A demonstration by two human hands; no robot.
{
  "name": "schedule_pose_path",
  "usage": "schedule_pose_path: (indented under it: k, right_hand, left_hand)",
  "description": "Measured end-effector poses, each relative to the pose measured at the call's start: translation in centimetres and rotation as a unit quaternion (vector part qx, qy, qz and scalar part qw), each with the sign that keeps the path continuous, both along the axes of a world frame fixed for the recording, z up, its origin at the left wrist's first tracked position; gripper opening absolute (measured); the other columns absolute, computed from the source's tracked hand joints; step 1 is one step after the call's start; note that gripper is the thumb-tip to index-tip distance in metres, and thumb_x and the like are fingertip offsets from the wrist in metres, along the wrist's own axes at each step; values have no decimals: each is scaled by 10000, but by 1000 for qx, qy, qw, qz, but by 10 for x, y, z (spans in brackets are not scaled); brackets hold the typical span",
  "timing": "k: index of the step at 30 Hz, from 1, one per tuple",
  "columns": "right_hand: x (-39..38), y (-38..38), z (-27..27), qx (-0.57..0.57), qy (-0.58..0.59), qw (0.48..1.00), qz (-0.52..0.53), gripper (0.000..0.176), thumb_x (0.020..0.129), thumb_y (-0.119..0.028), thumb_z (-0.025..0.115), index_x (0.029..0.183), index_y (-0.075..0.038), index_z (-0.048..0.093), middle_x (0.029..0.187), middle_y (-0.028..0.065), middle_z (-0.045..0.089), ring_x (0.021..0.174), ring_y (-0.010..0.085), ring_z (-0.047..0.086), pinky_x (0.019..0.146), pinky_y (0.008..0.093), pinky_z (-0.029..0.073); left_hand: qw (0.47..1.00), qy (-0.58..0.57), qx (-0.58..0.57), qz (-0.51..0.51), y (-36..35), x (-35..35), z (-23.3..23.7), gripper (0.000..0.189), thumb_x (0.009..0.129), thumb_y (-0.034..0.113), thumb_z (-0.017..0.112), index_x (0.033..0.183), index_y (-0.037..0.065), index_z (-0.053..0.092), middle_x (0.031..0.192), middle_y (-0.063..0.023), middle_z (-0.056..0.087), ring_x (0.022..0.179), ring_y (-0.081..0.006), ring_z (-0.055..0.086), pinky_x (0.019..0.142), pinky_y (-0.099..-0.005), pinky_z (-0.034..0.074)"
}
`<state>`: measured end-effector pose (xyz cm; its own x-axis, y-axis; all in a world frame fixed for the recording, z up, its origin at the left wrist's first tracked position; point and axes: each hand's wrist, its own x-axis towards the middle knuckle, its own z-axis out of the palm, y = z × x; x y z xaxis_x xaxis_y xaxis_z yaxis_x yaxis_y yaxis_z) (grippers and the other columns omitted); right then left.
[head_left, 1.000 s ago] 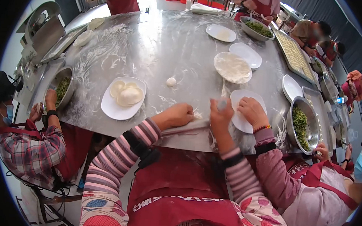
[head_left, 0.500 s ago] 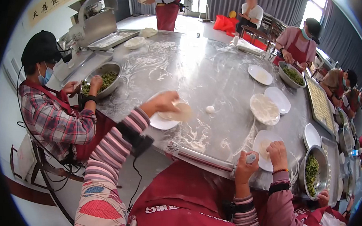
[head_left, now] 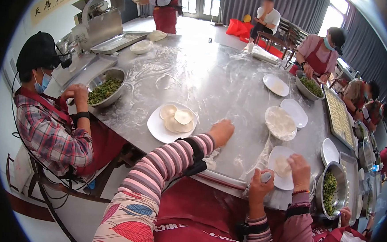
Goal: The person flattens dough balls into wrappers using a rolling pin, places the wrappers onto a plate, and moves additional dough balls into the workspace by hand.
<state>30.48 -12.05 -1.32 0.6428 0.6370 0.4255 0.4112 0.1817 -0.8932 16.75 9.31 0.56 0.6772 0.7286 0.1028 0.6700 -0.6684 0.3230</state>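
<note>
On my feed, the right hand grips the rolling pin; I can't tell if the left hand, near the plate, holds anything.

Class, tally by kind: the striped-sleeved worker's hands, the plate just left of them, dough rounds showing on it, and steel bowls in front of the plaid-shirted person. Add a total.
Left hand and right hand: 2
Plate: 1
Dough rounds showing (any underneath would be hidden): 3
Steel bowl: 1
Total: 7
</note>
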Motion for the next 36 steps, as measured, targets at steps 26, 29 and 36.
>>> schedule_pose_path:
  k: [26, 29, 36]
  right_hand:
    - [6, 51, 24, 12, -105, 993, -41, 226, 682, -32, 707, 736, -34, 488, 550, 83, 498, 474, 198, 498, 509, 312, 440]
    - [8, 60, 26, 11, -122, 992, -40, 232, 680, -35, 713, 743, -34, 490, 555, 94, 508, 467, 198, 506, 502, 316, 440]
    - [10, 43, 14, 9, -131, 990, -54, 216, 705, -72, 688, 772, -15, 491, 601, 170, 523, 522, 319, 532, 485, 360, 419]
  left_hand:
    - [952, -38, -282, -111, -71, -1, 10, 196, 712, 156, 609, 815, -10, 621, 726, -142, 630, 690, -222, 608, 627, -332, 466]
    - [955, -47, -262, -128, -64, 3, 10, 171, 736, 135, 578, 818, -12, 612, 732, -146, 629, 700, -232, 611, 647, -343, 469]
    - [960, -33, -253, -112, -76, -8, 12, 164, 748, 132, 569, 830, -9, 588, 705, -127, 610, 676, -214, 601, 618, -340, 464]
